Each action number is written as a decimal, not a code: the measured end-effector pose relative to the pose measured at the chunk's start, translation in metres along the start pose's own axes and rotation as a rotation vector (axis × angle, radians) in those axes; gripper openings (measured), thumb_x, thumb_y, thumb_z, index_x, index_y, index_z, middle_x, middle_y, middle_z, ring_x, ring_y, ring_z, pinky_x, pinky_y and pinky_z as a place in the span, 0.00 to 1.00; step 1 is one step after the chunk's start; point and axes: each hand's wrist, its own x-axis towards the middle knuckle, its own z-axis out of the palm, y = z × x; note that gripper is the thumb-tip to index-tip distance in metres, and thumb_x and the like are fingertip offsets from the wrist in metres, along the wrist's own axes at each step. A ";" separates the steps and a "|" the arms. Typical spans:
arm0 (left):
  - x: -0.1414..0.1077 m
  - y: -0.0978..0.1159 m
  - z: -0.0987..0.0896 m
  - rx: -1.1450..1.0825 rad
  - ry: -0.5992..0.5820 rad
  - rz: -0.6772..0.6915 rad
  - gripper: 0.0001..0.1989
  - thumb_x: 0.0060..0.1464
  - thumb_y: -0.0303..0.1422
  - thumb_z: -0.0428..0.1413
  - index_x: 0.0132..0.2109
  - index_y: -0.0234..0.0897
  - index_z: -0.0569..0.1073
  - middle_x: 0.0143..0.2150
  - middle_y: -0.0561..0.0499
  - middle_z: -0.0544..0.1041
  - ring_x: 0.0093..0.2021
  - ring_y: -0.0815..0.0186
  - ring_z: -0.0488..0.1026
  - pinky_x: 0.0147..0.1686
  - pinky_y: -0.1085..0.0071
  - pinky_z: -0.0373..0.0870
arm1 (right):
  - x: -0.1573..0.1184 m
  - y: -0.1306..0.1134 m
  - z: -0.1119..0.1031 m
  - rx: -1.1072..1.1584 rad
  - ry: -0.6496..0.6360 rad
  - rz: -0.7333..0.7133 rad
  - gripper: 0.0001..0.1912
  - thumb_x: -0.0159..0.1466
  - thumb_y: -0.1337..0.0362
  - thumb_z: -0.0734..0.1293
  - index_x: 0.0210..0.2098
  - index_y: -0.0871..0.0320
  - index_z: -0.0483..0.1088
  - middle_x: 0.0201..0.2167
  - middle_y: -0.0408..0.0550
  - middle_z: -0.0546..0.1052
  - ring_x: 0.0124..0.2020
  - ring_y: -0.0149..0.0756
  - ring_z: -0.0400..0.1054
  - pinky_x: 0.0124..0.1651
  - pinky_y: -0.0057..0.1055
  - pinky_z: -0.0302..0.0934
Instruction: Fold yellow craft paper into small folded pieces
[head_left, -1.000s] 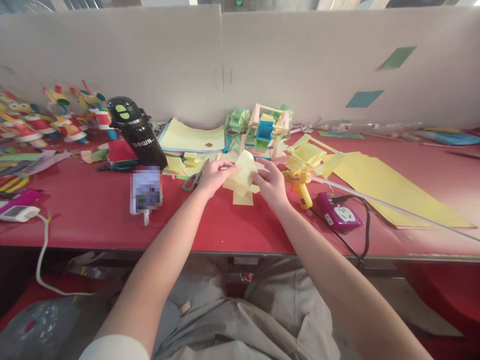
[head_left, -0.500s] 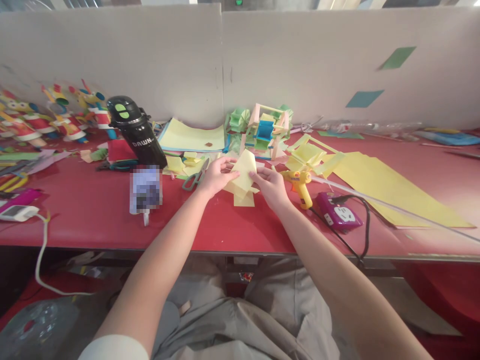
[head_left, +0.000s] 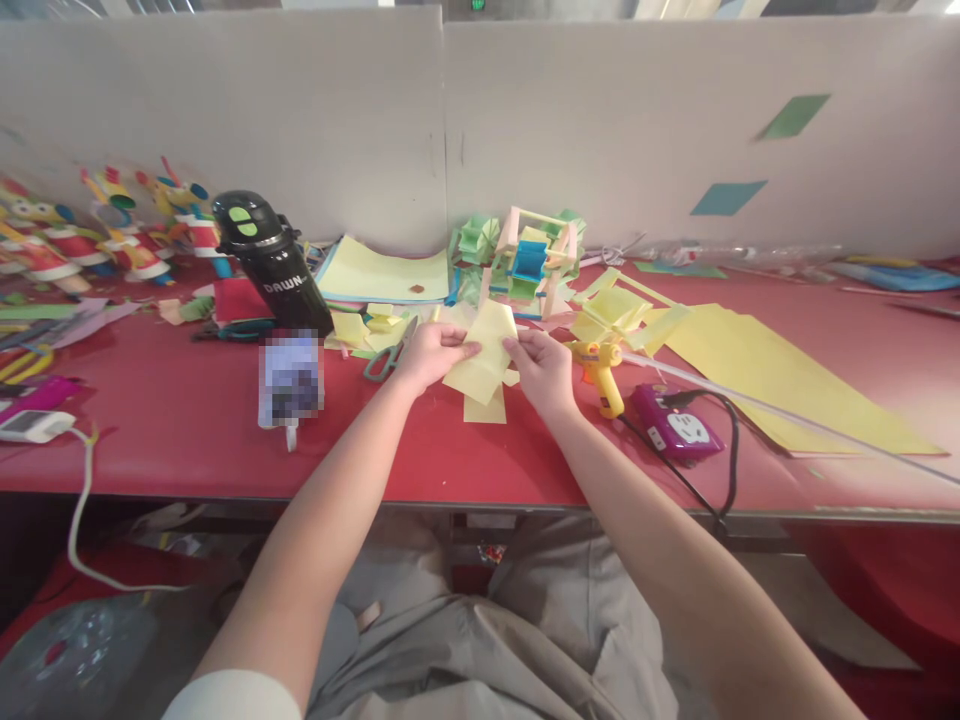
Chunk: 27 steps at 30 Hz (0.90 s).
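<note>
Between my two hands is a piece of pale yellow paper, creased and held slightly above the red table. My left hand pinches its left edge between thumb and fingers. On the opposite edge, my right hand grips the paper the same way. Below it, another yellow paper piece lies on the table, partly covered. Grey-handled scissors rest just left of my left hand. A yellow glue gun lies to the right of my right hand, a long clear stick running out from its back.
Behind my hands stands a small paper-and-stick model. A black bottle and a pixelated object are at left. Yellow sheets and a purple power socket with cables lie right. Paper figures line the far left.
The held paper has turned and spread wider, its lower part now reaching further left and down. Both hands stay in nearly the same place, still pinching it.
</note>
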 end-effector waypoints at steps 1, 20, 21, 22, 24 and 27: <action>0.000 0.000 -0.001 0.009 0.012 0.002 0.20 0.36 0.41 0.71 0.36 0.33 0.80 0.37 0.43 0.83 0.37 0.57 0.79 0.39 0.61 0.76 | 0.000 0.000 0.000 -0.009 0.004 -0.004 0.16 0.58 0.50 0.71 0.36 0.57 0.75 0.29 0.47 0.81 0.30 0.40 0.76 0.36 0.37 0.73; 0.007 -0.009 -0.002 -0.096 -0.002 -0.034 0.17 0.46 0.41 0.64 0.41 0.35 0.81 0.37 0.45 0.82 0.37 0.58 0.78 0.36 0.67 0.72 | -0.007 -0.004 0.001 -0.262 -0.159 -0.223 0.17 0.65 0.62 0.61 0.49 0.52 0.78 0.48 0.48 0.79 0.47 0.42 0.73 0.45 0.38 0.69; 0.008 -0.009 -0.002 -0.103 -0.006 -0.038 0.17 0.46 0.41 0.64 0.41 0.35 0.81 0.37 0.45 0.82 0.38 0.58 0.79 0.37 0.67 0.72 | -0.007 -0.004 0.001 -0.265 -0.187 -0.225 0.18 0.65 0.63 0.61 0.50 0.52 0.78 0.48 0.48 0.79 0.45 0.41 0.73 0.43 0.37 0.70; 0.008 -0.009 -0.002 -0.118 -0.004 -0.046 0.18 0.46 0.42 0.63 0.41 0.35 0.81 0.38 0.45 0.82 0.39 0.57 0.79 0.37 0.67 0.72 | -0.007 -0.004 0.002 -0.268 -0.210 -0.226 0.19 0.65 0.64 0.60 0.50 0.52 0.77 0.48 0.48 0.79 0.44 0.40 0.73 0.41 0.36 0.69; 0.008 -0.008 -0.001 -0.174 -0.006 -0.074 0.19 0.49 0.45 0.62 0.41 0.35 0.80 0.37 0.44 0.82 0.38 0.56 0.79 0.37 0.65 0.73 | -0.007 -0.004 0.002 -0.285 -0.233 -0.240 0.20 0.64 0.66 0.60 0.50 0.52 0.77 0.49 0.49 0.78 0.43 0.39 0.73 0.39 0.34 0.69; 0.007 -0.004 -0.001 -0.248 -0.057 -0.115 0.23 0.52 0.52 0.58 0.38 0.33 0.79 0.35 0.41 0.82 0.38 0.54 0.79 0.38 0.62 0.74 | -0.006 -0.005 0.001 -0.337 -0.215 -0.281 0.20 0.63 0.67 0.60 0.49 0.53 0.78 0.47 0.50 0.78 0.43 0.39 0.72 0.39 0.33 0.69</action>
